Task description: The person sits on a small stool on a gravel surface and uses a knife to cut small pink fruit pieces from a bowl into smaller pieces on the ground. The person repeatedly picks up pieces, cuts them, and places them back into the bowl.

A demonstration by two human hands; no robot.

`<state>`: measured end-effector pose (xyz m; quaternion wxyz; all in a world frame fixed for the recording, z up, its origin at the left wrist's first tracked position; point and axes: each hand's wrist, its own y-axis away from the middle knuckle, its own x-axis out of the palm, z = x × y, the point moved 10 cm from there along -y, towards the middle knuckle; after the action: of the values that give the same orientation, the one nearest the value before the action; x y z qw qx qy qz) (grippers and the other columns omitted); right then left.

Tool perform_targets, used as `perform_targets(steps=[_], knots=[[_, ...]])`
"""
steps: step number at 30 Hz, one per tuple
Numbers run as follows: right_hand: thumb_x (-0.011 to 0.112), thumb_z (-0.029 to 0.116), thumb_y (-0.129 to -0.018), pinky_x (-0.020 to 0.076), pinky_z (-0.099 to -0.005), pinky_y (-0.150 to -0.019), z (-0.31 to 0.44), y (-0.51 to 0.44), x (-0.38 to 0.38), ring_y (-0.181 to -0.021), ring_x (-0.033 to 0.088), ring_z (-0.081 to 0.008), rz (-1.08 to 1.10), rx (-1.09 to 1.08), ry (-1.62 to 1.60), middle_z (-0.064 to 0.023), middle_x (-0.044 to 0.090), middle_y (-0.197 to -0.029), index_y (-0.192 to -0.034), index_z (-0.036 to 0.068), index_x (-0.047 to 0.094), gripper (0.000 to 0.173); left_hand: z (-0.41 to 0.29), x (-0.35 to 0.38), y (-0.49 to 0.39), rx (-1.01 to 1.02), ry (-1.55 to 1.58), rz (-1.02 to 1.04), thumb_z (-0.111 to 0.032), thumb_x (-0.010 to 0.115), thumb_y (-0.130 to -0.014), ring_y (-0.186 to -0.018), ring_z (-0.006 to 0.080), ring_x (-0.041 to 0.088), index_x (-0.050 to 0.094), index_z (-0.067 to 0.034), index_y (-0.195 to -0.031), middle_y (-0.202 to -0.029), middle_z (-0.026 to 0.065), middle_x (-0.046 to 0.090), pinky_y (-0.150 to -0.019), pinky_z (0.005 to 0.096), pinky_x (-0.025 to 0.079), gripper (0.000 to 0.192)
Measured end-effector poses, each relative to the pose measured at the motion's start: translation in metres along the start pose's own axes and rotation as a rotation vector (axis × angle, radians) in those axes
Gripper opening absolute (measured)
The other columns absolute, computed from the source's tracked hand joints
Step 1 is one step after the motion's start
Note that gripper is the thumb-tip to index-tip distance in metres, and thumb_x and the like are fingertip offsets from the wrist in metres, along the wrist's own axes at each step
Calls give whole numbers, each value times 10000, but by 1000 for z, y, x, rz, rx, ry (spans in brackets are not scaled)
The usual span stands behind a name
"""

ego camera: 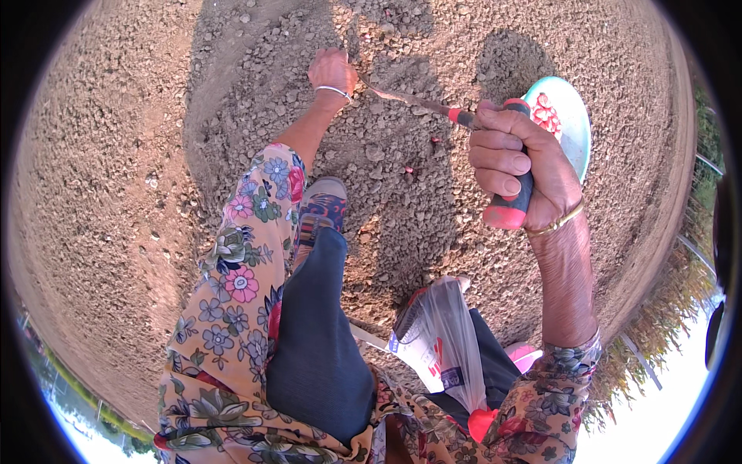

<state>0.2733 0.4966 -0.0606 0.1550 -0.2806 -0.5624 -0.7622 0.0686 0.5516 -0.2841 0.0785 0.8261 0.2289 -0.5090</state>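
Observation:
My right hand (516, 159) is wrapped around the black and red grip of a hand digging tool (429, 104). Its thin soil-coated metal shaft points left, and the tip ends at the soil beside my left hand (333, 72). That hand reaches down to the cloddy ground; its fingertips are hidden, so I cannot tell what they hold. Small pink-red seeds, which look like peanut kernels (408, 170), lie on the soil between my hands. Partly behind my right hand stands a pale green bowl (574, 124) holding more red kernels (545, 113).
A clear plastic bag (440, 336) with printing and a red end (481, 423) lies by my legs. My left shoe (324, 200) rests on the soil, with part of a pink shoe (524, 355) at right. Dry plants (655, 325) border the field.

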Motion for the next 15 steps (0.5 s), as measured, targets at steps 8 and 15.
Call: perform_targets(steps=[8, 15], knots=[[511, 76, -926, 309, -225, -369, -32, 38, -46, -458, 323, -43, -113, -68, -24, 61, 322, -631, -1017, 100, 474, 101, 3, 7, -1, 47, -17, 9, -107, 606, -680, -898, 322, 592, 659, -40, -720, -869, 127, 637, -789, 431, 491, 95], [545, 70, -902, 315, -244, -362, -49, 44, -69, -444, 332, -59, -175, -96, -61, 45, 340, -622, -1005, 97, 482, 124, 1, 8, -2, 70, -64, 50, -96, 572, -726, -929, 329, 596, 681, -52, -791, -875, 129, 637, -817, 430, 491, 134]])
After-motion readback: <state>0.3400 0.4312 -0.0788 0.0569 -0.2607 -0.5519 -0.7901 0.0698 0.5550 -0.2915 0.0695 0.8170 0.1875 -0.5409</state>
